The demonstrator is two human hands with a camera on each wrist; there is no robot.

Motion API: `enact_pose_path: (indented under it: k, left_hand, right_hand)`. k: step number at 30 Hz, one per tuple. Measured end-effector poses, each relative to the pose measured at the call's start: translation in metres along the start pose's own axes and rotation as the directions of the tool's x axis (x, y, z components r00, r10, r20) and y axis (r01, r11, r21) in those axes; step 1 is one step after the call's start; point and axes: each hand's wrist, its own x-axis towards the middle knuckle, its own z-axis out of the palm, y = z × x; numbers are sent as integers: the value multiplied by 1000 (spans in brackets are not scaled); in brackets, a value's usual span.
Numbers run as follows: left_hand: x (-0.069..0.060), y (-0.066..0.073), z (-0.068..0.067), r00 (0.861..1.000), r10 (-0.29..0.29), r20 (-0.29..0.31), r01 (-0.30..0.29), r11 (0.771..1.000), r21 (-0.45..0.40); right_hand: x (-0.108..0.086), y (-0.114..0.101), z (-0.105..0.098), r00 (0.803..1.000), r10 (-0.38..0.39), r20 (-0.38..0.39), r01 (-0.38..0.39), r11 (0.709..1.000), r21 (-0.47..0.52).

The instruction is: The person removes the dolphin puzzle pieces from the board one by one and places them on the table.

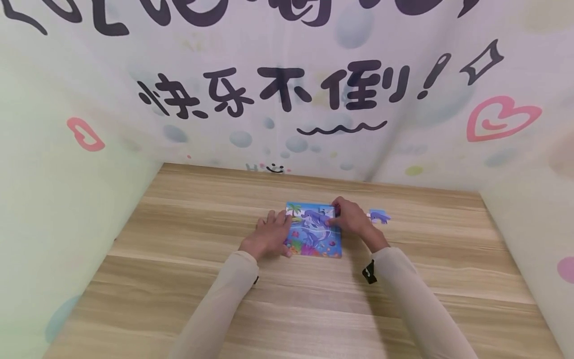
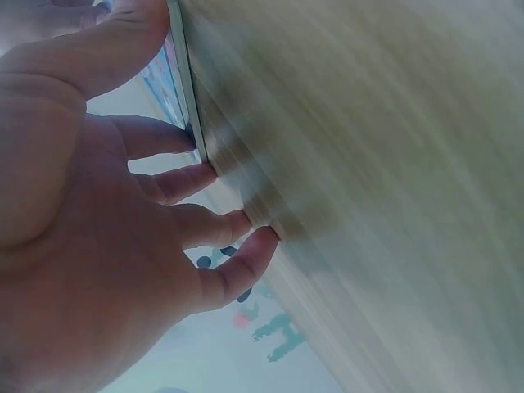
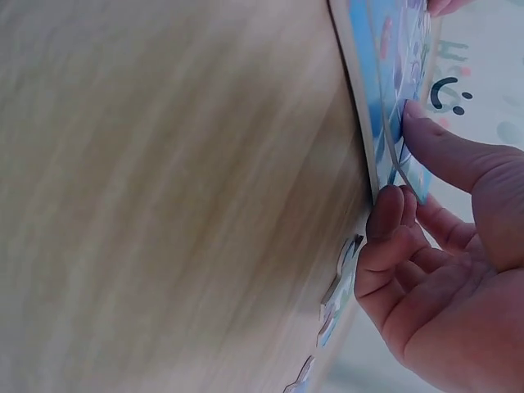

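In the head view, the dolphin puzzle (image 1: 312, 235) on the table (image 1: 305, 309) looked mostly assembled; the left hand (image 1: 269, 234) splayed against its left edge, the right hand (image 1: 354, 218) pinched its far-right corner, and loose pieces (image 1: 378, 217) lay unplaced.

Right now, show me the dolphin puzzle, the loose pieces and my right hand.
Dolphin puzzle (image 1: 315, 232), head view: middle of the printed picture.
Loose pieces (image 1: 379, 217), head view: purple-printed top.
Right hand (image 1: 353, 218), head view: back of the hand.

From above, the head view faces forward and down across the counter (image 1: 296, 309); both wrist views, close and tilted, share the puzzle (image 1: 316, 232) and backdrop (image 1: 251, 114).
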Motion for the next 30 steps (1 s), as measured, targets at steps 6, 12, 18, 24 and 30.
enact_pose_path:
  k: [6,12,18,24,30]
  left_hand:
    - [0,-1,1,1000,4,-1,-4,1000,-3]
    - [0,0,1,1000,5,-4,-5,1000,-6]
    - [1,0,1,1000,12,-7,-12,1000,-23]
    - [2,3,0,999,35,-3,-35,999,30]
    - [2,8,-1,1000,24,13,-25,996,84]
  right_hand:
    - [-1,-2,0,1000,-13,-7,12,999,-33]
    - [-1,-3,1,999,-36,-30,34,997,-71]
    - [-4,-4,0,997,-46,-56,42,996,-77]
    - [-4,-4,0,997,-53,-52,48,995,-93]
    - [-4,-3,0,996,-52,-73,48,997,-58]
